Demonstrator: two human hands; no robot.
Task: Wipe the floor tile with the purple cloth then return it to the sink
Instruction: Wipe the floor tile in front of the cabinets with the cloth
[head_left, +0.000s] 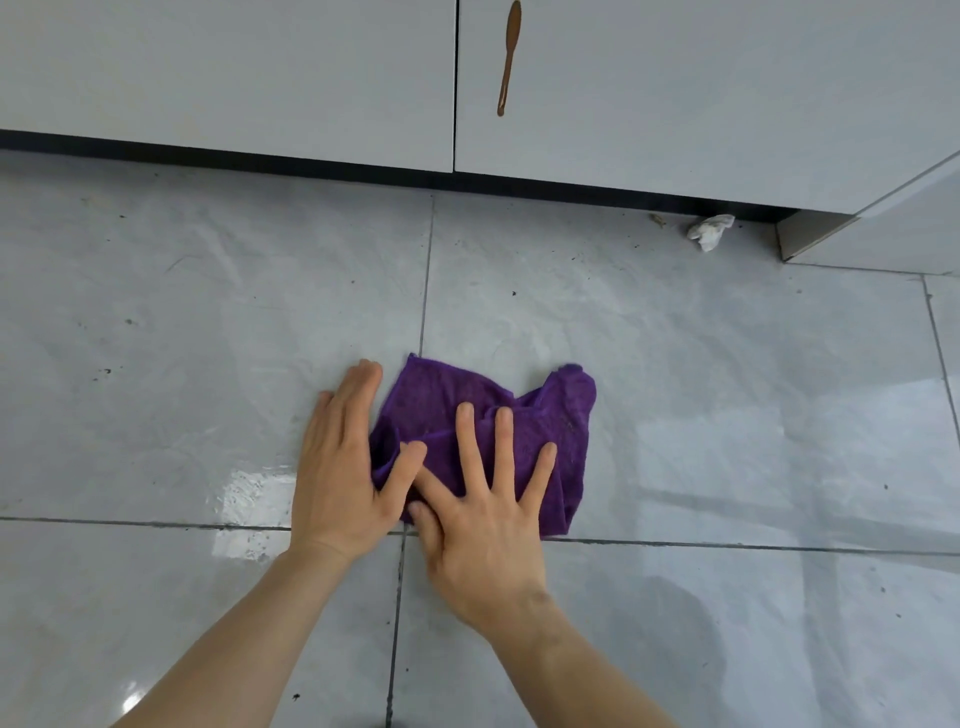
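Note:
A crumpled purple cloth (550, 415) lies on the grey floor tile (675, 364), just right of a grout line. My right hand (483, 525) presses flat on the cloth with fingers spread wide. My left hand (340, 467) lies flat on the tile at the cloth's left edge, its thumb resting on the fabric. Neither hand grips the cloth. Wet streaks shine on the tile to the left of my hands. The sink is out of view.
White cabinet doors (234, 78) with a dark toe-kick run along the far side; one door carries a brown handle (509, 57). A crumpled white scrap (710, 231) lies by the toe-kick at right. A cabinet corner (810, 234) juts out at far right.

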